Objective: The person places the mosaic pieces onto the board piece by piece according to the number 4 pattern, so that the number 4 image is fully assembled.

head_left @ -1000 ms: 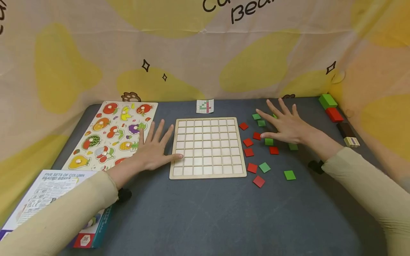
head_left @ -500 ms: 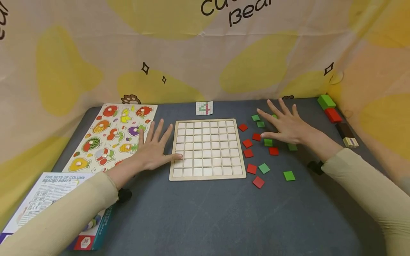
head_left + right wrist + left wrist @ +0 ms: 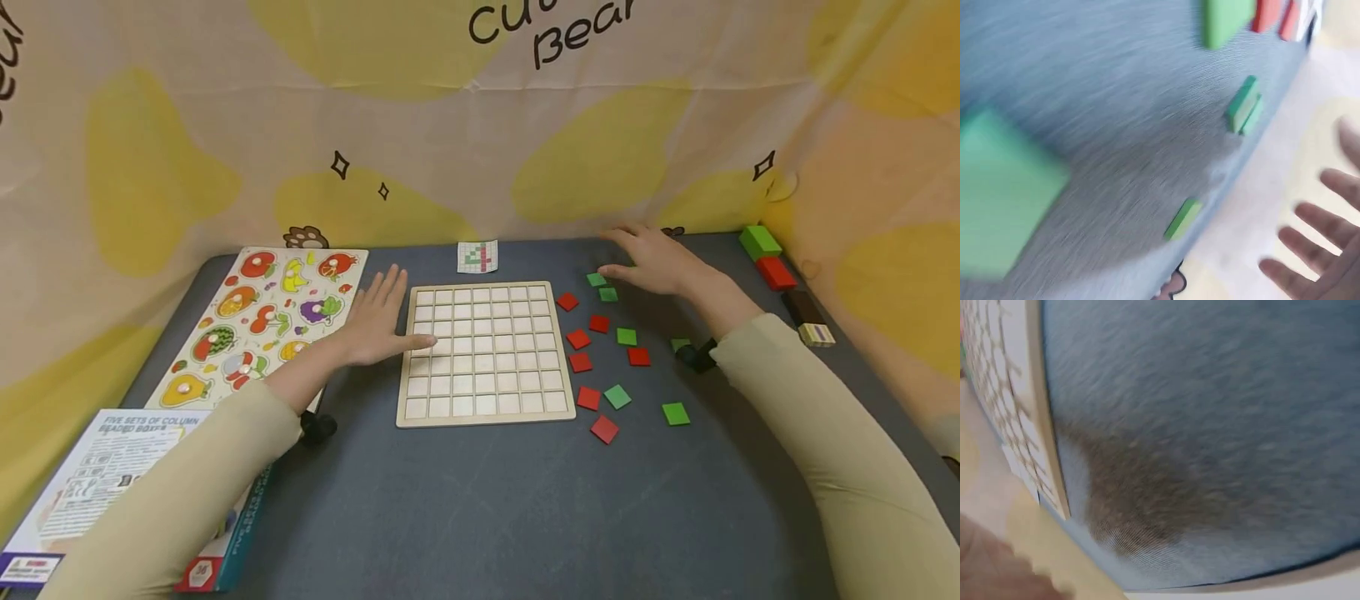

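My left hand (image 3: 375, 325) is held over the left edge of a wooden grid board (image 3: 486, 422), fingers extended and thumb overlapping its left squares. Nothing is in that hand. To the right, my right hand (image 3: 652, 258) reaches over the back of the table near two green square tiles (image 3: 608, 295), also holding nothing. Its spread fingers (image 3: 1316, 219) show in the right wrist view above several green tiles (image 3: 1183, 219). Red tiles (image 3: 578, 339) and more green ones lie scattered right of the board. A small pattern card (image 3: 477, 257) with green and red squares lies behind the board.
On the left lies a fruit puzzle board (image 3: 240, 325), with a boxed set (image 3: 97, 492) in front of it, partly under my left sleeve. Green (image 3: 760, 242) and red blocks (image 3: 776, 272) and a dark block (image 3: 802, 307) line the right edge. A printed cloth hangs behind.
My right hand has moved back and slightly left, toward the table's far edge. My left hand has shifted forward and a little right, its fingers closer together. The tiles look unmoved.
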Demonstrator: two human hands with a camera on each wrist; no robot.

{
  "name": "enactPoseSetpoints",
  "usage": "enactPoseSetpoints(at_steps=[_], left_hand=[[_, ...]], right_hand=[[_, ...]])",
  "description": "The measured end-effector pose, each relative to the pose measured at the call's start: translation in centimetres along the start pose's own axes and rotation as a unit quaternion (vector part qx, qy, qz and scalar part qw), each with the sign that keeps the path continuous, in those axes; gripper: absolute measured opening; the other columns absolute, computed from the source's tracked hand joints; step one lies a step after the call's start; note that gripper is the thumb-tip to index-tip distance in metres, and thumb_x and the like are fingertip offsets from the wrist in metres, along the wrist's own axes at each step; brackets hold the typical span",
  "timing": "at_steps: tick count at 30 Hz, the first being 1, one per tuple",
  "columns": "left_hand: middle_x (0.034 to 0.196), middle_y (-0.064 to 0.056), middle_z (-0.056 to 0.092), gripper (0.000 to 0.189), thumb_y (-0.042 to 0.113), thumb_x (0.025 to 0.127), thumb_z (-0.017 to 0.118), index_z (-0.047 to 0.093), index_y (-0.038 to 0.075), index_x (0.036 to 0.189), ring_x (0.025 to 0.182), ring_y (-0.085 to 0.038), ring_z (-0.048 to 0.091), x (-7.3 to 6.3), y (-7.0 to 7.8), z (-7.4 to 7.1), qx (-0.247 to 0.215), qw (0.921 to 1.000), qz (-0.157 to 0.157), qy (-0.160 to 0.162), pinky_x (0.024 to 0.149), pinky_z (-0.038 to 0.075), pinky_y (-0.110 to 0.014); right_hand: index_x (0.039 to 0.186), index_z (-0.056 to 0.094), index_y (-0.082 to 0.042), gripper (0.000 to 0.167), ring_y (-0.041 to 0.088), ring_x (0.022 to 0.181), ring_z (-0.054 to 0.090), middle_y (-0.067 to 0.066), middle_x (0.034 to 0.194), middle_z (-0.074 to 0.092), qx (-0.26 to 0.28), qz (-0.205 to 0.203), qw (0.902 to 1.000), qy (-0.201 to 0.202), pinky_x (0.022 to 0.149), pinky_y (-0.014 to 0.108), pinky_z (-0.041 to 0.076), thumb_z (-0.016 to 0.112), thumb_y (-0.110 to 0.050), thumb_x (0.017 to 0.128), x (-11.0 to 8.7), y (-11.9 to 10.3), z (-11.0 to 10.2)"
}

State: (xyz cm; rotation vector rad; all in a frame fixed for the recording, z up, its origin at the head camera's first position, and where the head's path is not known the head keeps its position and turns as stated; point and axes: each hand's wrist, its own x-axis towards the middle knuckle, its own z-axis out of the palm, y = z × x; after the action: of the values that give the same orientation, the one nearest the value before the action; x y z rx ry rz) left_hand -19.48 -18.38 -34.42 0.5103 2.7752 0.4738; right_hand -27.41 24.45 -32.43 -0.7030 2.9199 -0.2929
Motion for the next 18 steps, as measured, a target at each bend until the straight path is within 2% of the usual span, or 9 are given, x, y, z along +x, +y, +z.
enactPoseSetpoints(at_steps=[4, 8, 13, 18], left_hand=[[0.165, -0.025, -0.014, 0.119, 0.041, 0.084, 0.076, -0.006, -0.005, 0.156, 0.153, -0.045, -0.011, 0.9, -0.7, -0.4, -0.072, 0.9938, 0.053, -0.066, 0.123, 0.002, -0.063], [0.164, -0.028, -0.015, 0.128, 0.031, 0.075, 0.087, -0.005, -0.007, 0.155, 0.153, -0.046, -0.011, 1.3, -1.3, -0.6, -0.103, 0.9850, 0.077, -0.114, 0.123, 0.005, -0.063], [0.164, -0.028, -0.015, 0.131, 0.025, 0.071, 0.089, -0.006, -0.007, 0.156, 0.153, -0.045, -0.009, 1.5, -2.0, -0.3, -0.107, 0.9829, 0.071, -0.132, 0.124, 0.006, -0.060], [0.165, -0.025, -0.014, 0.128, 0.025, 0.072, 0.088, -0.004, -0.005, 0.156, 0.154, -0.043, -0.008, 1.6, -2.4, 0.0, -0.108, 0.9829, 0.065, -0.134, 0.124, 0.007, -0.059]], right_hand=[[0.136, 0.055, 0.001, 0.046, 0.043, 0.129, 0.051, 0.026, 0.140, 0.054, 0.061, -0.012, 0.9980, -0.009, 0.104, 0.057, 0.043, 0.063, -0.020, 0.096, 1.6, 0.1, 0.4], [0.127, 0.063, 0.002, 0.037, 0.039, 0.115, 0.060, 0.023, 0.127, 0.064, 0.112, -0.004, 0.9931, -0.035, 0.096, 0.053, 0.049, 0.065, -0.014, 0.094, 2.5, 0.3, 1.1], [0.125, 0.064, -0.001, 0.037, 0.038, 0.116, 0.059, 0.023, 0.125, 0.065, 0.136, 0.025, 0.9881, -0.066, 0.098, 0.052, 0.048, 0.068, -0.017, 0.092, 3.0, 0.6, 1.6], [0.119, 0.067, -0.001, 0.033, 0.036, 0.110, 0.060, 0.023, 0.119, 0.066, 0.130, 0.036, 0.9886, -0.068, 0.095, 0.051, 0.049, 0.070, -0.019, 0.091, 3.5, 0.7, 1.9]])
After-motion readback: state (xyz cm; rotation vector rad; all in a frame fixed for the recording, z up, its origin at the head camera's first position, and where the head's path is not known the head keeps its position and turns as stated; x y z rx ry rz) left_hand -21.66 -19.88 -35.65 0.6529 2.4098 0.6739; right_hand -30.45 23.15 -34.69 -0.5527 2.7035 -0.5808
